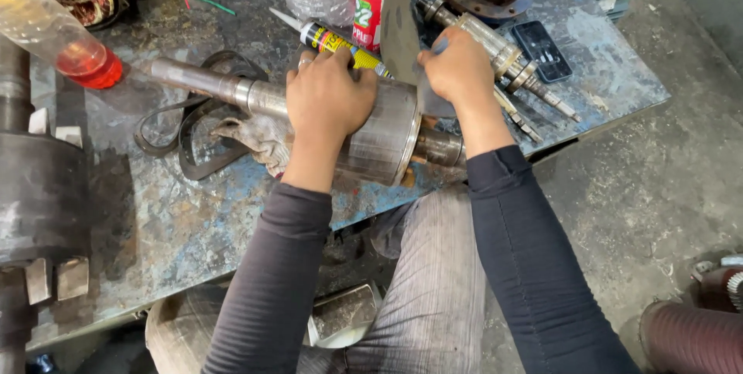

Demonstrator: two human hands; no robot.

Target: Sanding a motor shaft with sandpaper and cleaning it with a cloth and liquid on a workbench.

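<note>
In the middle of the frame a motor rotor (pixel 379 130), a metal drum on a long steel shaft, lies on its side across the blue, worn worktop (pixel 193 219). The left hand (pixel 329 99) lies palm-down over the drum, its grip spread wide and pressing on the curved surface, seemingly to keep the round body from rolling. The right hand (pixel 458 68), just to the right of the drum's end, has its grip pinched on a thin grey sheet (pixel 402 33) that stands up on edge beside the end face, apparently held there so that it stays against the rotor. A crumpled rag (pixel 259 142) is tucked under the shaft on the left, perhaps as a chock, with a black rubber belt (pixel 193 130) looped beside it. Behind the hands lie a yellow and black sealant tube (pixel 340 45), a red bottle with a green label (pixel 370 6) and, to the upper right, a second shaft (pixel 503 60) and a dark phone (pixel 542 50). The worktop is chipped, oily and scratched; it stands on a dusty concrete floor (pixel 665 173), with heavy machine parts at the left edge and lower right corner.
</note>
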